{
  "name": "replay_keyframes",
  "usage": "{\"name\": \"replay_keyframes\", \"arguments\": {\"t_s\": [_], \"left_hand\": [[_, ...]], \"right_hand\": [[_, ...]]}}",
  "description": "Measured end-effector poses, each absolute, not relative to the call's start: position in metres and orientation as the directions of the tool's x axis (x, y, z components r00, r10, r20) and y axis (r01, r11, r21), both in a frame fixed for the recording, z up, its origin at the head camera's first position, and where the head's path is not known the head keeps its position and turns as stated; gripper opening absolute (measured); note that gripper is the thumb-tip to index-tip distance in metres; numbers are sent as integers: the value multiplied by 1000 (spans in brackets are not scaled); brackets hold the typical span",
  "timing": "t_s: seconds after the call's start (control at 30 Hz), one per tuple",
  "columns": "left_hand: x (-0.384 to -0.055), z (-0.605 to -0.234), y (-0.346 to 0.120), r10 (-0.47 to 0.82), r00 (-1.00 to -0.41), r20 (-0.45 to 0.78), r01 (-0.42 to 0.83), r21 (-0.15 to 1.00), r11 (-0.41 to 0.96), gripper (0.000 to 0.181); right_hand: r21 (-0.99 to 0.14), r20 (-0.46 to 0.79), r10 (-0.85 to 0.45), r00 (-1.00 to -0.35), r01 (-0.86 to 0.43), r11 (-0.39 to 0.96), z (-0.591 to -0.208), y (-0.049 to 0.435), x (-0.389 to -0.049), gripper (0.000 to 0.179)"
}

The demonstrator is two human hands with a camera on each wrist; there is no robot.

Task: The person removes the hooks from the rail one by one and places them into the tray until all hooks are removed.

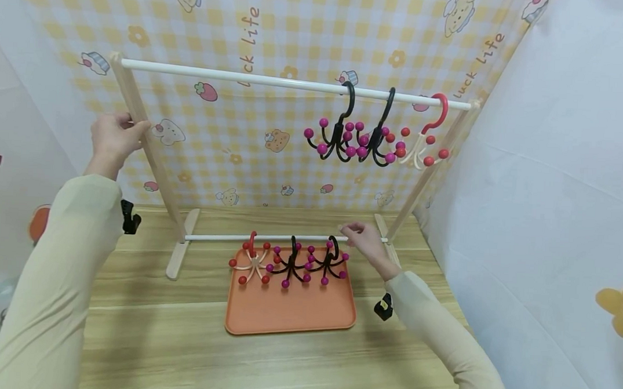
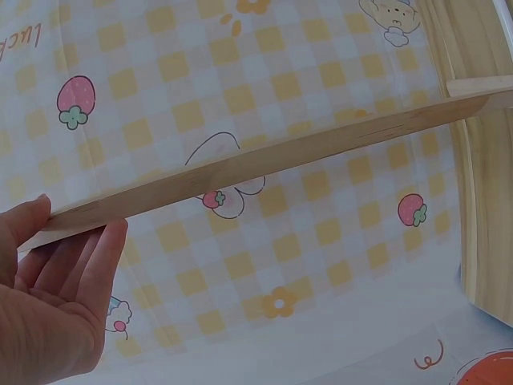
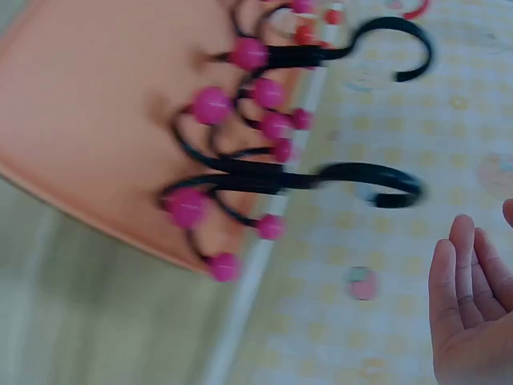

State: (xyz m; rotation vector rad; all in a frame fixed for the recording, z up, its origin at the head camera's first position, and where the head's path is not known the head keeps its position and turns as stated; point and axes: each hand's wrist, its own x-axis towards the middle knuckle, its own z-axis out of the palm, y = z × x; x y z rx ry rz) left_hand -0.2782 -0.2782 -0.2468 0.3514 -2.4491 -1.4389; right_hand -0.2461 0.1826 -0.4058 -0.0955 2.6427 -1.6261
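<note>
My left hand (image 1: 112,139) grips the left wooden post (image 1: 158,170) of a hanging rack, thumb on one side and fingers on the other. On the orange tray (image 1: 290,312) lie three claw-shaped hangers: a white one with a red hook (image 1: 254,263) and two black ones with magenta balls, a middle black hanger (image 1: 290,264) and a right black hanger (image 1: 327,263). Just right of that last hook is my right hand (image 1: 365,243), holding nothing; in the right wrist view its fingers (image 3: 465,281) are apart from both black hooks.
From the rack's white top rail (image 1: 233,77) hang two black claw hangers (image 1: 338,137) and, farther right, a white one with a red hook (image 1: 443,107). A lower white bar (image 1: 215,237) runs behind the tray. Checked cloth (image 1: 270,181) backs the wooden table (image 1: 180,339).
</note>
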Motion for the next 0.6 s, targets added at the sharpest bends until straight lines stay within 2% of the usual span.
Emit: {"name": "replay_keyframes", "arguments": {"t_s": [0.2, 0.37, 0.6], "left_hand": [[-279, -247, -278, -350, -930, 117, -65, 881, 468, 52], [-279, -248, -278, -352, -928, 119, -70, 874, 481, 52], [-279, -248, -279, -351, -928, 121, -65, 878, 475, 52]], "right_hand": [[-888, 101, -87, -991, -130, 442, -361, 180, -251, 35], [-911, 165, -84, -983, -184, 369, -327, 178, -255, 38], [-918, 274, -78, -959, -284, 275, -289, 174, -256, 28]]}}
